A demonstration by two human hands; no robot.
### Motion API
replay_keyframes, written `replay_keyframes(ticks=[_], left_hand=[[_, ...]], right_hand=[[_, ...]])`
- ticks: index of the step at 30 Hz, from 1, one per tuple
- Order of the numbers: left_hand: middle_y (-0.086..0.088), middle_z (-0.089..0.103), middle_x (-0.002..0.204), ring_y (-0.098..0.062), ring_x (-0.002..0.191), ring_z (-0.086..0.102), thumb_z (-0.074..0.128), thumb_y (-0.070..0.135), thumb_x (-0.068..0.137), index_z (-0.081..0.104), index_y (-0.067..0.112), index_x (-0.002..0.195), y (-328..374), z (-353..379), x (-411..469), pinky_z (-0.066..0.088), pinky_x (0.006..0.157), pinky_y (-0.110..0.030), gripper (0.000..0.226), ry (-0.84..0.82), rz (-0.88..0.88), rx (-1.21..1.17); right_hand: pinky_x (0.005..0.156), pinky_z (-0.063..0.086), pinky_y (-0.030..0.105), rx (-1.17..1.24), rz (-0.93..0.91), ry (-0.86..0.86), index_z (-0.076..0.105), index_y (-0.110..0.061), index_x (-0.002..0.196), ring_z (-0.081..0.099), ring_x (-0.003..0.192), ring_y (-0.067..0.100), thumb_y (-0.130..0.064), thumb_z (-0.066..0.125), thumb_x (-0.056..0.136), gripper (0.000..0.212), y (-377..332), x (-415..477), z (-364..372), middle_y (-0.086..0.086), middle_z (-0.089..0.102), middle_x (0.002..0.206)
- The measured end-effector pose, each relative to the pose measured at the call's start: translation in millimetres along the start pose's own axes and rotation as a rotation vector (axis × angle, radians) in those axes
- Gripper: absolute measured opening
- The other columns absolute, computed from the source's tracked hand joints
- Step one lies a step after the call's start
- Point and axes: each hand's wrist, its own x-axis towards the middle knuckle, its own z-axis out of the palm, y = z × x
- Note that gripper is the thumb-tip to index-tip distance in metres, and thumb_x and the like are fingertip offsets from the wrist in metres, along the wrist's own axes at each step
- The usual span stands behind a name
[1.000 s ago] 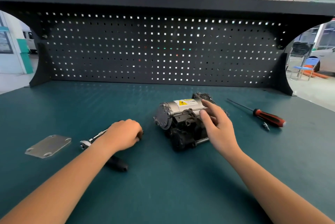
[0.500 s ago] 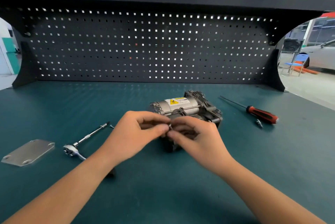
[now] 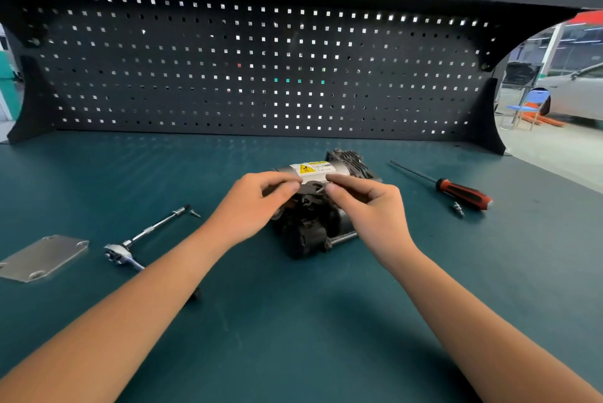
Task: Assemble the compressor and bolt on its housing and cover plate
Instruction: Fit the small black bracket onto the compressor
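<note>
The compressor [image 3: 313, 226], a silver motor with a yellow warning label on a black body, lies at the middle of the green bench. Both hands meet over its top. My right hand [image 3: 368, 210] pinches a small screw [image 3: 321, 189] between thumb and forefinger, just above the black part. My left hand [image 3: 257, 203] has its fingers curled, tips a short gap from the screw, with nothing seen in them. The flat metal cover plate [image 3: 45, 256] lies at the far left.
A ratchet wrench with an extension [image 3: 143, 236] lies left of the compressor, with a loose screw [image 3: 195, 213] by its tip. A red-and-black screwdriver [image 3: 456, 190] and a small metal fitting [image 3: 458, 209] lie to the right. The black pegboard [image 3: 261, 70] backs the bench.
My left hand left the ratchet, came to the compressor and met my right hand. The screw, pinched between both hands, is now in my right fingers, and the hands have drawn slightly apart.
</note>
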Motion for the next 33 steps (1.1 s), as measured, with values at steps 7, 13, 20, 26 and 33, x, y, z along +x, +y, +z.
replay_keyframes(ticks=[7, 13, 20, 26, 33], left_hand=[[0.015, 0.058, 0.107, -0.006, 0.094, 0.057, 0.060, 0.015, 0.090, 0.060, 0.019, 0.124, -1.2, 4.3, -18.8, 0.037, 0.077, -0.001, 0.034, 0.020, 0.135, 0.184], [0.006, 0.059, 0.114, -0.005, 0.103, 0.052, 0.059, 0.010, 0.090, 0.059, 0.012, 0.126, 0.0, 6.0, -24.1, 0.037, 0.088, -0.012, 0.036, 0.076, 0.219, 0.240], [-0.004, 0.065, 0.114, -0.015, 0.099, 0.060, 0.062, 0.010, 0.088, 0.061, 0.010, 0.123, -1.5, 8.5, -25.9, 0.042, 0.088, -0.020, 0.035, 0.121, 0.234, 0.240], [-0.002, 0.065, 0.110, -0.010, 0.093, 0.057, 0.062, 0.011, 0.088, 0.061, 0.012, 0.123, -2.0, 9.3, -25.4, 0.045, 0.088, -0.025, 0.035, 0.124, 0.228, 0.233], [0.005, 0.061, 0.103, -0.012, 0.093, 0.058, 0.061, 0.010, 0.089, 0.061, 0.012, 0.124, -1.2, 8.9, -25.6, 0.044, 0.086, -0.023, 0.035, 0.114, 0.223, 0.233]], right_hand=[[0.075, 0.046, 0.006, -0.105, -0.089, -0.020, 0.068, -0.037, 0.085, 0.063, 0.074, -0.010, -0.008, 0.070, 0.081, 0.029, 2.4, -4.4, -1.6, -0.033, 0.065, 0.071], [0.074, 0.042, 0.003, -0.120, -0.162, -0.020, 0.064, -0.036, 0.078, 0.061, 0.075, -0.014, -0.004, 0.072, 0.079, 0.033, 1.8, -9.7, 2.3, -0.032, 0.064, 0.069], [0.076, 0.043, 0.005, -0.278, -0.300, 0.011, 0.075, -0.006, 0.088, 0.061, 0.083, -0.005, -0.004, 0.074, 0.077, 0.011, 3.6, -11.0, 2.5, -0.009, 0.070, 0.082], [0.070, 0.048, 0.019, -0.485, -0.614, 0.123, 0.074, -0.001, 0.080, 0.058, 0.080, 0.013, -0.004, 0.073, 0.072, 0.009, 9.2, -10.1, 5.4, 0.008, 0.070, 0.081], [0.064, 0.050, 0.020, -0.522, -0.690, 0.083, 0.074, 0.001, 0.079, 0.066, 0.067, 0.017, -0.003, 0.073, 0.071, 0.009, 9.0, -11.9, 9.2, 0.008, 0.071, 0.074]])
